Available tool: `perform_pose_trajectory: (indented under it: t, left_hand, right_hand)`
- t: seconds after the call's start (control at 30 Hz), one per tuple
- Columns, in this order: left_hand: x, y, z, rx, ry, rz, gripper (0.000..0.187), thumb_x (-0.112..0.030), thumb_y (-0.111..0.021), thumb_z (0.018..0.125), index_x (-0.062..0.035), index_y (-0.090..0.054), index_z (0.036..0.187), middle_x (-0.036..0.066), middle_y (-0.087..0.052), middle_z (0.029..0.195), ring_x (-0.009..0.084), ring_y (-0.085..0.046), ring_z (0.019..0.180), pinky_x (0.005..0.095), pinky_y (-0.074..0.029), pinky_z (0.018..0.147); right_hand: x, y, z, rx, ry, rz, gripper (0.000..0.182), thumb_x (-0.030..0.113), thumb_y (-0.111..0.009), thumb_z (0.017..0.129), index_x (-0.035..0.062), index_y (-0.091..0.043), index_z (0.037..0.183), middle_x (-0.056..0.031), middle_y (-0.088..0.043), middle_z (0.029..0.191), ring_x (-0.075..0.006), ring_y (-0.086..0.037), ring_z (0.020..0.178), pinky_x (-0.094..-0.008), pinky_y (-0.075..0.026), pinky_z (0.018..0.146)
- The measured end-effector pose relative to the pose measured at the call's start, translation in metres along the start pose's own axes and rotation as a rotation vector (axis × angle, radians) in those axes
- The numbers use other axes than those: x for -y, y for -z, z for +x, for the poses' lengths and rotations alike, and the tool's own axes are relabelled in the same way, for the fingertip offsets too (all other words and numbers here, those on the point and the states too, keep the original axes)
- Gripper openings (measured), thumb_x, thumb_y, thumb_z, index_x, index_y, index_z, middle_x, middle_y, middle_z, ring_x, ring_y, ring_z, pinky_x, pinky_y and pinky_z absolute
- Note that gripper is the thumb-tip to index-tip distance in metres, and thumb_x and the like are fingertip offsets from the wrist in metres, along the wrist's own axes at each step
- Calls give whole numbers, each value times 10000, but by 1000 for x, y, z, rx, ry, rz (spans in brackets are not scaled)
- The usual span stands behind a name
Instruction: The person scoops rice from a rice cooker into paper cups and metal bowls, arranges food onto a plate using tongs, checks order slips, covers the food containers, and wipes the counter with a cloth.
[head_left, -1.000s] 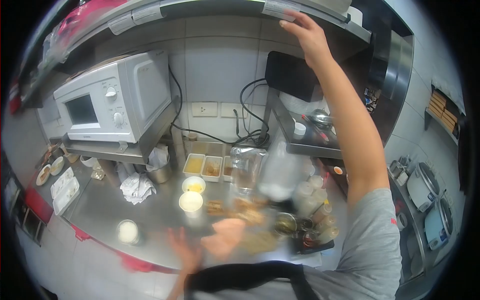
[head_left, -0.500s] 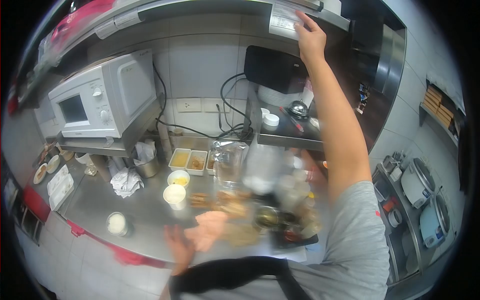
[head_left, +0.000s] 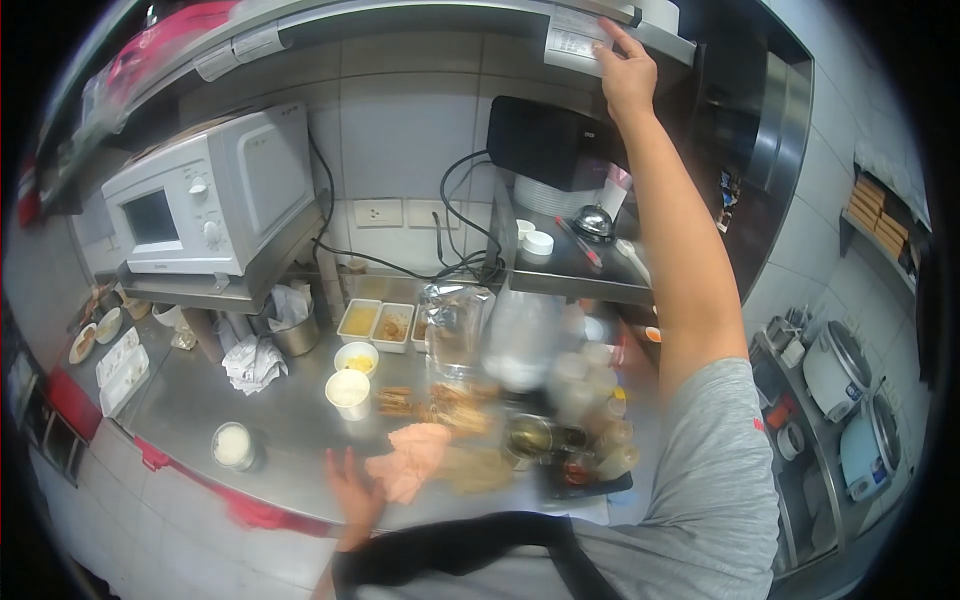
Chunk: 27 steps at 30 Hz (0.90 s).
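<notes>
My right hand [head_left: 630,78] is raised to the overhead shelf edge, its thumb and fingers on the right side of a printed paper slip [head_left: 573,42] that hangs there. The index finger stretches up along the rail. My left hand [head_left: 354,492] rests low at the counter's front edge with fingers spread, holding nothing. Just right of it lies a crumpled orange-pink cloth [head_left: 412,458]. Beyond that hand stand a white tub [head_left: 348,392] and a white bowl with yellow food [head_left: 357,358]. A container of white contents [head_left: 233,445] is to its left.
A white microwave [head_left: 210,195] sits on a raised shelf at left. Foil [head_left: 455,325], food trays [head_left: 394,325] and blurred bottles [head_left: 600,420] crowd the counter. A steel bell [head_left: 593,222] stands on the right shelf. Rice cookers [head_left: 835,365] are at far right.
My right hand and the paper slip have shifted slightly to the right along the shelf edge. My left hand has moved a little left, its fingers more clearly spread.
</notes>
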<state>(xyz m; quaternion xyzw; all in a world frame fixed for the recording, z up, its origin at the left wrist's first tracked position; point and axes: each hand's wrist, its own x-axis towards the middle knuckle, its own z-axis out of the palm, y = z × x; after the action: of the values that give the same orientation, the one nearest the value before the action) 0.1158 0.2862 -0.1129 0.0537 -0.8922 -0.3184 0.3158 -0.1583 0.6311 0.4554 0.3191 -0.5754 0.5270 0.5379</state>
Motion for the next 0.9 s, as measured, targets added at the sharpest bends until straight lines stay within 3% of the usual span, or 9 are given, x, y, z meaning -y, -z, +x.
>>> perform_pose_trajectory:
  t: [0.17, 0.37, 0.57, 0.67, 0.73, 0.8, 0.83, 0.9]
  left_hand:
    - [3, 0, 0, 12, 7, 2, 867, -91, -717, 649, -94, -303, 1411, 257, -138, 1478, 455, -210, 1333, 493, -244, 1079]
    - [5, -3, 0, 9, 2, 6, 867, -87, -717, 650, -97, -304, 1412, 254, -141, 1480, 448, -211, 1336, 488, -253, 1075]
    - [1, 0, 2, 11, 17, -20, 863, -92, -716, 652, -96, -308, 1411, 253, -145, 1480, 446, -209, 1337, 490, -255, 1071]
    - [3, 0, 1, 6, 4, 17, 851, -105, -711, 661, -85, -310, 1410, 257, -148, 1480, 445, -212, 1336, 492, -252, 1072]
    - [6, -2, 3, 15, -3, 36, 841, -111, -703, 665, -76, -312, 1408, 262, -150, 1481, 445, -220, 1333, 493, -249, 1073]
    - [5, -1, 2, 31, 43, 31, 820, -110, -683, 670, -65, -319, 1404, 270, -156, 1479, 447, -238, 1326, 493, -248, 1074]
    - [5, 1, 3, 15, 23, 1, 818, -100, -676, 666, -65, -321, 1403, 268, -161, 1478, 448, -244, 1324, 492, -250, 1076]
    - [6, 1, 3, 11, 52, -15, 808, -96, -676, 668, -72, -330, 1398, 259, -177, 1475, 443, -243, 1327, 494, -254, 1079]
  right_hand:
    - [-3, 3, 4, 10, 16, -64, 390, 29, -648, 793, 120, -656, 1172, -110, -609, 1172, -103, -617, 892, -235, -464, 827]
    - [-7, 7, 7, -24, 112, -340, 397, 119, -660, 788, 217, -661, 1173, -146, -543, 1183, -145, -633, 819, -277, -474, 816]
    - [-12, 8, 11, -5, 137, -397, 391, 156, -670, 787, 220, -661, 1173, -152, -524, 1178, -163, -632, 779, -288, -475, 820]
    - [-4, 4, 5, -67, 197, -433, 381, 168, -687, 773, 204, -671, 1152, -140, -585, 1040, -134, -606, 714, -288, -481, 746]
    - [-6, 14, 9, 26, 186, -503, 371, 139, -718, 748, 138, -678, 1117, -80, -621, 852, -100, -565, 674, -283, -467, 650]
    - [2, 14, -7, -45, 178, -375, 319, 100, -740, 715, 76, -685, 1028, -21, -646, 894, -118, -574, 761, -281, -470, 653]
    - [26, 10, -27, -44, 41, -168, 282, 49, -728, 714, 67, -690, 993, -50, -645, 884, -124, -580, 811, -277, -473, 741]
    - [19, 16, -48, -68, 196, 40, 195, -29, -667, 756, 40, -671, 939, -114, -633, 1021, -160, -609, 908, -281, -480, 819]
